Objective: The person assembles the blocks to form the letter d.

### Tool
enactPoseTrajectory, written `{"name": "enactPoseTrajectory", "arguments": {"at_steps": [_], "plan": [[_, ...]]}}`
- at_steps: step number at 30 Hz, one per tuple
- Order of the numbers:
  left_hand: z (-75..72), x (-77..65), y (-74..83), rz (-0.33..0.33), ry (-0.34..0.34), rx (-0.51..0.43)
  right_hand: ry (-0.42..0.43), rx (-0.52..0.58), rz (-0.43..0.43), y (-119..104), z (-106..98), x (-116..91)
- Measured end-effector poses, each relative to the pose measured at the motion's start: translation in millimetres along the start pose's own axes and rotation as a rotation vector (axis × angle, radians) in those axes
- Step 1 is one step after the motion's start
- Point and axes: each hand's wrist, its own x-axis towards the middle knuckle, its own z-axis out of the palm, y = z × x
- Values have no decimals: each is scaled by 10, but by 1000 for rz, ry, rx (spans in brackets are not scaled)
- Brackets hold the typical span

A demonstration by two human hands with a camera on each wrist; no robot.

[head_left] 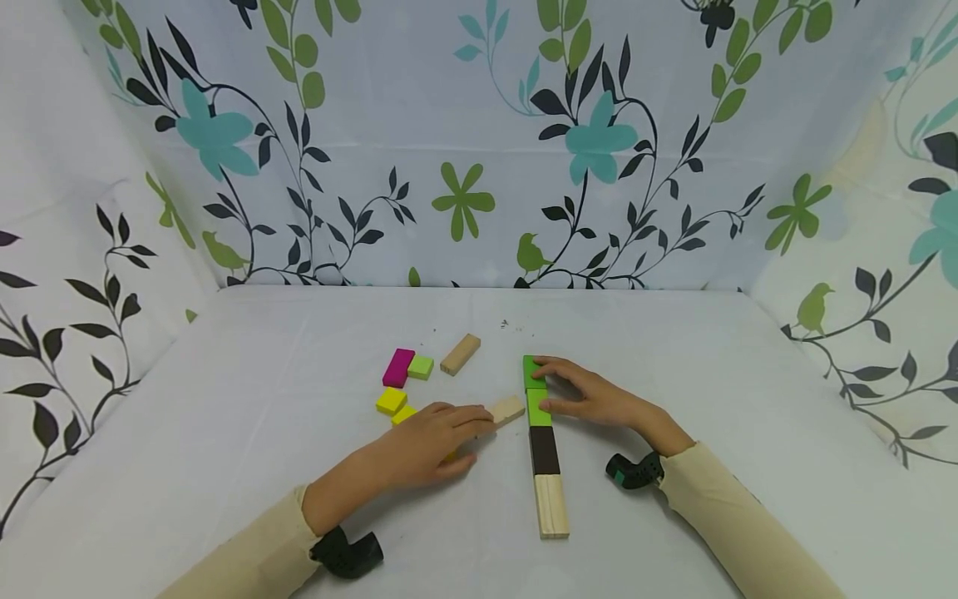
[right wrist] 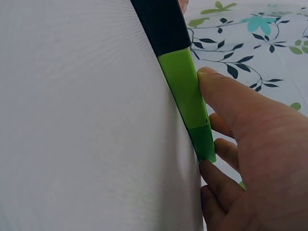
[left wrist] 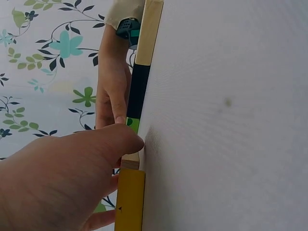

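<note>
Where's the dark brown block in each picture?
Head: dark brown block, lower right of centre, in the row.
Left wrist: dark brown block, above and slightly left of centre.
Right wrist: dark brown block, top middle, cut off.
Shared landmark: the light green block adjoining it.

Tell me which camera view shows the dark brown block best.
The head view: it shows the dark brown block whole from above, between a light green block and a plain wooden block. The left wrist view shows it obliquely, as a dark slanted strip; the right wrist view cuts it off at the top edge.
</note>
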Motion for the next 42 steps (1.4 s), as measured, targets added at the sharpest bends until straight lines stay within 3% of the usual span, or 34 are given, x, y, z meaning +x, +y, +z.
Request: {"name": "enactPoseTrajectory", "arguments": {"at_steps": [5, 11, 19, 32, 36, 42], "plan": [[-6, 9, -9, -40, -47, -79, 0, 0, -4, 8, 3, 0], [15, 25, -55, -54, -46, -180, 6, -8, -12, 28, 8, 7], [39, 81, -83, 13, 26, -182, 9, -9, -22, 48, 19, 7], [87, 154, -148, 184, 135, -160, 15, 2, -10, 23, 17, 5], [84, 150, -143, 164, 126, -138, 16, -1, -18, 31, 21, 6], [61, 132, -132, 73, 122, -109, 15, -10, -28, 54, 31, 2]]}}
